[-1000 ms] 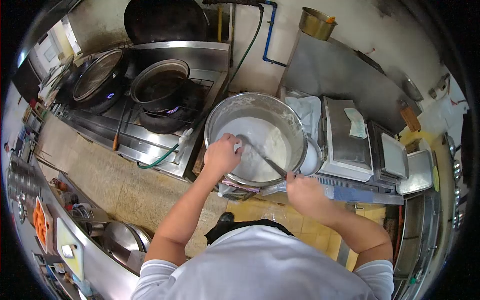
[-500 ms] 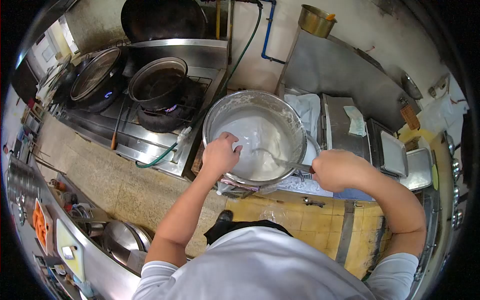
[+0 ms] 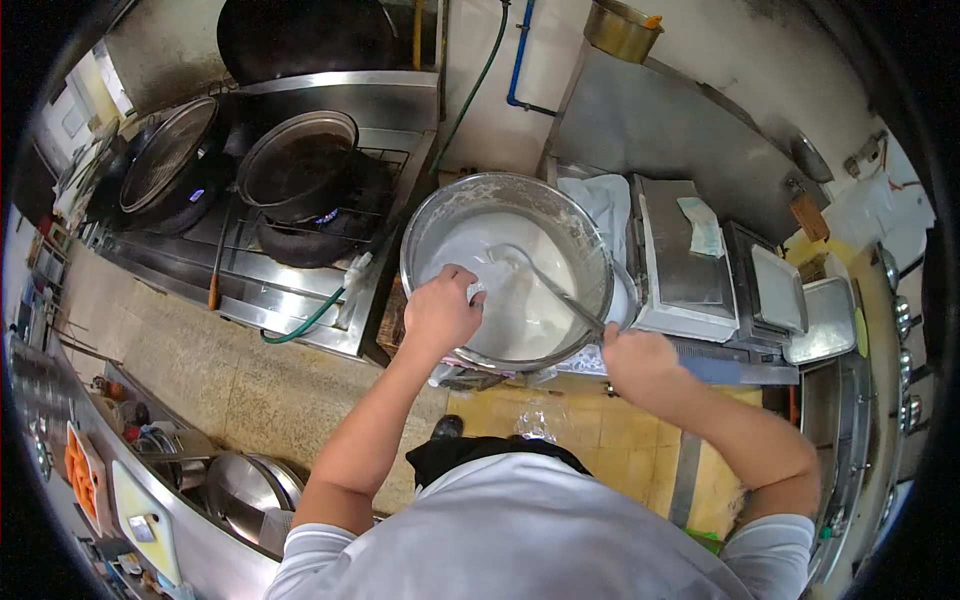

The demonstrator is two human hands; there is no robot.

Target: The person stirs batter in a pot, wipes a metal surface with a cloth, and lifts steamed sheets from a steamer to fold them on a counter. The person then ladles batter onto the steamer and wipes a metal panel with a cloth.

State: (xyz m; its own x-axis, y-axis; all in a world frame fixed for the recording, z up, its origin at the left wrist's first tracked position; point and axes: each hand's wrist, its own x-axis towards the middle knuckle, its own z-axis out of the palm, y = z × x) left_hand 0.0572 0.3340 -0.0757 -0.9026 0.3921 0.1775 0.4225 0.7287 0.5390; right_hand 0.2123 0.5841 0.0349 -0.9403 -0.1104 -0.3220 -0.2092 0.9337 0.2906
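A large metal mixing bowl (image 3: 417, 220) holds a milky white liquid (image 3: 525, 320), with white smears along its inner wall. My right hand (image 3: 643, 367) is closed around the handle of a metal ladle (image 3: 562, 292) at the bowl's near right rim. The ladle slants over the bowl, its curved head at the liquid near the middle. Over the left near side of the bowl, my left hand (image 3: 443, 313) has its fingers curled. Something small and whitish shows between thumb and fingers, too small to name.
On the left, a dark wok (image 3: 298, 170) sits on a stove with a burner flame. A green hose (image 3: 310, 322) lies along the stove front. Right of the bowl are a white cloth (image 3: 600, 205), a metal-topped box (image 3: 683, 250) and trays (image 3: 825, 320).
My right hand has moved slightly left, and the ladle head has swung farther back in the bowl. At my left hand, the fingers have curled in and a whitish bit now shows.
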